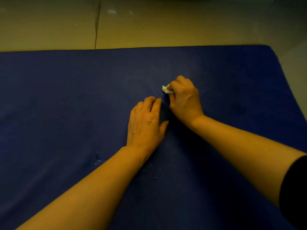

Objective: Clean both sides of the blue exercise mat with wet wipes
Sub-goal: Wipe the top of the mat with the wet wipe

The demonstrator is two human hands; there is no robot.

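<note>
The blue exercise mat (pixel 66 97) lies flat on the floor and fills most of the view. Its far edge and rounded far right corner show. My right hand (pixel 184 98) grips a small crumpled white wet wipe (pixel 166 89) and holds it against the mat near the middle. Only a bit of the wipe sticks out past the fingers. My left hand (pixel 146 123) rests flat on the mat just left of and nearer than the right hand, fingers straight. A few small wet drops (pixel 98 159) glisten on the mat near my left forearm.
A glossy beige tiled floor (pixel 149 27) lies beyond the mat's far edge, with a dark grout line (pixel 97 27) running away from me. More floor shows past the mat's right corner. A dark sleeve (pixel 294 188) covers my right upper arm.
</note>
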